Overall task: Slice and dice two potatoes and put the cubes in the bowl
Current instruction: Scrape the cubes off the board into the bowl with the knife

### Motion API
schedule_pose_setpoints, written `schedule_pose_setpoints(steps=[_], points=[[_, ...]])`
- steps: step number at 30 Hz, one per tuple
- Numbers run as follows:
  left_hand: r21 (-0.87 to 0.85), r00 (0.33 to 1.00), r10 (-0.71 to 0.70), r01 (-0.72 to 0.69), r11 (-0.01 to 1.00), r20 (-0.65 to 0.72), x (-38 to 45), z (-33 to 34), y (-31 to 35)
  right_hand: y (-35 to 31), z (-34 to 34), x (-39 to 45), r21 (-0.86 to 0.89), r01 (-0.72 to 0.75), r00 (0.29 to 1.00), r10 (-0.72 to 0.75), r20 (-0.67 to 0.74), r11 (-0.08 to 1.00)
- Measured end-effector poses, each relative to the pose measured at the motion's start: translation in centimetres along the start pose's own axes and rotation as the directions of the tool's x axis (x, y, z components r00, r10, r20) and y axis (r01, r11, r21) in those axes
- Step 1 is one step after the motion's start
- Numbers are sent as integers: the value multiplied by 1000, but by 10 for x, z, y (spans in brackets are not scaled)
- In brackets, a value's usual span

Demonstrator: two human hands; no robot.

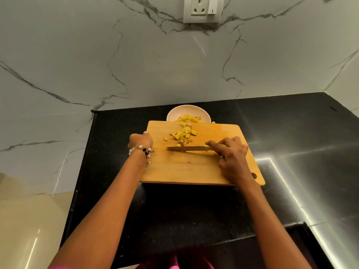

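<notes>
Yellow plastic marked the handle of the knife [189,148], which the right hand [231,152] gripped with curled fingers, blade flat across the wooden cutting board [194,167]. The left hand [140,140] clutched the board's left edge, seemingly tipping it toward the bowl [175,112] just behind. Potato cubes [182,135] lay scattered ahead of the blade, some already in the bowl. The dicing looked finished; the transfer was under way. Next, the blade likely needed to push the remaining cubes over the far edge. One cube [213,122] beside the bowl's rim suggested spillage onto the black table [291,133].
</notes>
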State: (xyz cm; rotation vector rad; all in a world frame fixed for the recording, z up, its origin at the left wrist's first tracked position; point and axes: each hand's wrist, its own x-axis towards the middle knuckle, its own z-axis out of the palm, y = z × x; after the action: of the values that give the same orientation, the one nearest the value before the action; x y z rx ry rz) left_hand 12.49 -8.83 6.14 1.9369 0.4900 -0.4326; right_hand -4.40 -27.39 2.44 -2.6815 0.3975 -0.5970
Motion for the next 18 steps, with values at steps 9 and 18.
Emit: schedule_pose_setpoints(steps=[9,18], points=[[21,999,42,-42,999,15,7,5,0,17,17,30,-36,-154,988,153,-20,987],[16,1000,24,-24,1000,16,19,11,5,25,21,69,-101,-196,980,199,23,975]])
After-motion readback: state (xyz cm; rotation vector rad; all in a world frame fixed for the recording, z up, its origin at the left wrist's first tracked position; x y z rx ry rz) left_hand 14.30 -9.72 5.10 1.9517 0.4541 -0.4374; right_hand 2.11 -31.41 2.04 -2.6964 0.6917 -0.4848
